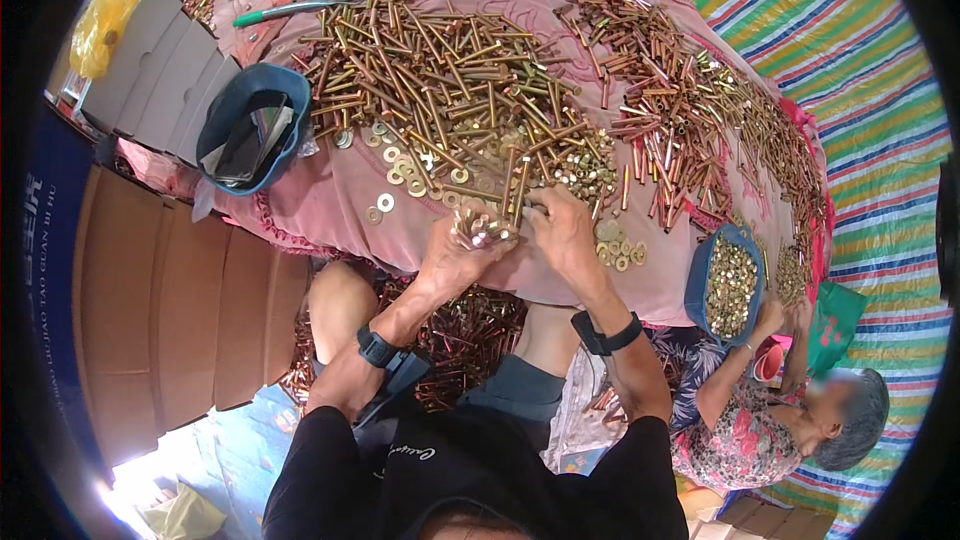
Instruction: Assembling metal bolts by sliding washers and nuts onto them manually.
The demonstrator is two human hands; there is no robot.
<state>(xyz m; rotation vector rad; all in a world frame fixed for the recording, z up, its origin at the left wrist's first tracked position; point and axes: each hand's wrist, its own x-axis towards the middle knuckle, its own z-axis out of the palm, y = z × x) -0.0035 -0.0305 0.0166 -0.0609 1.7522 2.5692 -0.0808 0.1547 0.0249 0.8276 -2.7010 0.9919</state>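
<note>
The left hand is closed around a bundle of bolts, their heads turned up toward the camera; the right hand is just beside it, its fingers bent and drawn in narrow near the bundle's right edge, though I cannot tell whether they pinch anything; both hands are over the near edge of the tabletop, which is covered with pink cloth; beyond them lies a broad heap of brassy bolts, with flat washers scattered at its near left side and a cluster of nuts at its near right; a few more washers lie to the right of the right hand; farther right spreads a second heap of bolts; a blue basin stands on the left, and a blue tub filled with nuts stands near right, where a co-worker in a flowered top reaches beside it; a green-handled tool lies far left.
</note>
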